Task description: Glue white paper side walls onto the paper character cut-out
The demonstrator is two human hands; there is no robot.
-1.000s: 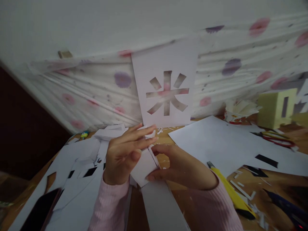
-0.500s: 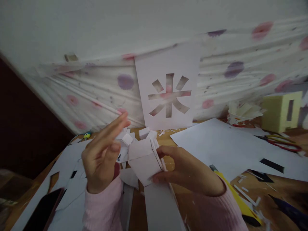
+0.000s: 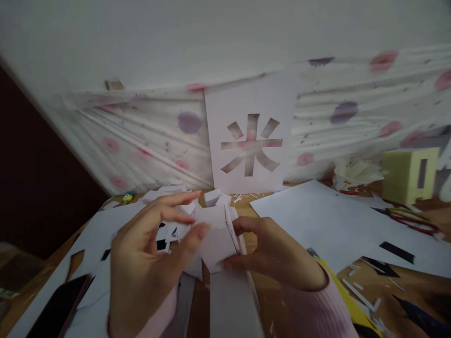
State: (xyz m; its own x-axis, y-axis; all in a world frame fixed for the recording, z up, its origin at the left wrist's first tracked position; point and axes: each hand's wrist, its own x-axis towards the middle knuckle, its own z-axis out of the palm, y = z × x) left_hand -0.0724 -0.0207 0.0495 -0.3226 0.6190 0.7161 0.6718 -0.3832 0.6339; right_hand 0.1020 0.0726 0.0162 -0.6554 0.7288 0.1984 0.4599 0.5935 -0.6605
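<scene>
My right hand (image 3: 271,251) grips the right side of a folded white card box (image 3: 216,241), thumb below and fingers above. The box sits at the far end of a long white card strip (image 3: 234,305). My left hand (image 3: 151,253) is just left of the box, with thumb and fingers apart. Its thumb tip overlaps the box's left edge in view; whether it touches I cannot tell. Small white paper blocks (image 3: 212,197) lie behind the box. A white sheet (image 3: 252,145) with a cut-out character stands upright against the wall.
To the right are a large white sheet (image 3: 306,220), a yellow cutter (image 3: 347,295), scissors (image 3: 412,220), a cup of scraps (image 3: 352,183) and a yellow box (image 3: 408,173). A dark phone (image 3: 58,310) lies on the left near cut sheets (image 3: 130,220).
My left hand has come down and turned, bringing its thumb and fingers closer to the box's left edge. My right hand keeps its hold on the box. The view has shifted slightly.
</scene>
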